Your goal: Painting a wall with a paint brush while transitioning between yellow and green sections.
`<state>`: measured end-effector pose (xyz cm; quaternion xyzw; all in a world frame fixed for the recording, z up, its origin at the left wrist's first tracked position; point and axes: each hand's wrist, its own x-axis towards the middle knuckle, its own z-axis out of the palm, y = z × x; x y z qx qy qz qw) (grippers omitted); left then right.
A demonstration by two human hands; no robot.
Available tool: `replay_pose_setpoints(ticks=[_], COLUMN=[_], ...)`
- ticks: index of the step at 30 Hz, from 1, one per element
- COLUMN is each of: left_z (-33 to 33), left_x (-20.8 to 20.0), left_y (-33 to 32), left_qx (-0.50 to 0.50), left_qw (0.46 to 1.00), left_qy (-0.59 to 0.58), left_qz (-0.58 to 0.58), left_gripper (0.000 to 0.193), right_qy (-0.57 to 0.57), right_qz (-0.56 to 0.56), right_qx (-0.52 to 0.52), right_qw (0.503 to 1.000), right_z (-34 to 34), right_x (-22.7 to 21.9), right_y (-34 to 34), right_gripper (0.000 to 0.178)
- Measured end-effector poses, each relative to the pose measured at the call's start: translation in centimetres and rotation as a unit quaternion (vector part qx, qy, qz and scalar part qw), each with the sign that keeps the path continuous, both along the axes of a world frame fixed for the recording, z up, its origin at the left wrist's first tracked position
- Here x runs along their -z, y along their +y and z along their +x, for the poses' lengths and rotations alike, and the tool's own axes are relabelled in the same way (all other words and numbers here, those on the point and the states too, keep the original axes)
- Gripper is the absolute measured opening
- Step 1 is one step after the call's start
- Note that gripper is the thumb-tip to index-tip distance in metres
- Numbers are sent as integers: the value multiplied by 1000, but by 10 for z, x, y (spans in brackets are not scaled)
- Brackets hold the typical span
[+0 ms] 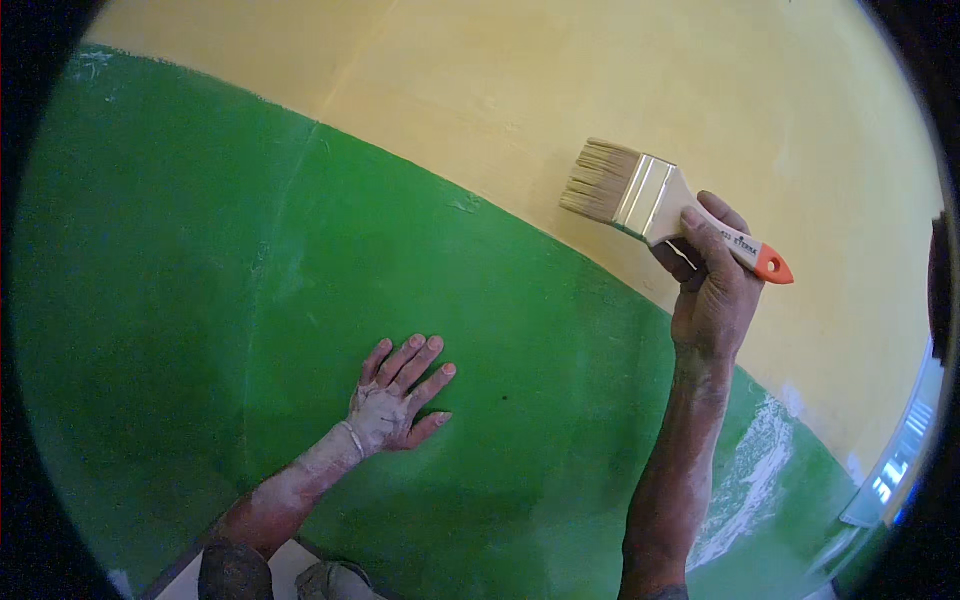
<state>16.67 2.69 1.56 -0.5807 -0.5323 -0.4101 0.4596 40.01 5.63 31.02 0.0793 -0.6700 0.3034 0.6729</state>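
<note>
A wide flat paintbrush [665,195] with a pale handle, an orange tip and a shiny metal band is gripped in my right hand [722,275]. Its bristles point left over the yellow upper part of the wall [450,70], just above the line where yellow meets green. From this view I cannot tell whether the bristles touch the surface. My left hand [395,400], dusty with white powder, lies with fingers spread against the green lower part of the wall [400,230]. A thin band circles the left wrist.
White scuffed streaks [750,480] mark the green paint right of my right forearm. A faint vertical seam [262,270] runs down the wall on the left. At the far right edge stands a bright bluish opening [900,460]. A pale surface [290,570] shows at the bottom left.
</note>
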Motion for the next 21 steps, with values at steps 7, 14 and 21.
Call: replay_pose_setpoints(ticks=[7, 14, 21], left_z=[2, 3, -1], left_x=[-2, -4, -1], left_y=[-3, -5, -2], left_qx=[6, 14, 3], left_qw=[1000, 1000, 1000], left_qy=[-1, -1, 5], left_qz=[-8, -6, -3], left_gripper=[67, 67, 65], right_qy=[-10, -9, 61], right_qz=[-19, -20, 40], right_qx=[29, 91, 59], right_qw=[999, 996, 996], right_z=[-13, 11, 27], right_x=[6, 8, 8], right_y=[6, 18, 0], right_gripper=[35, 36, 37])
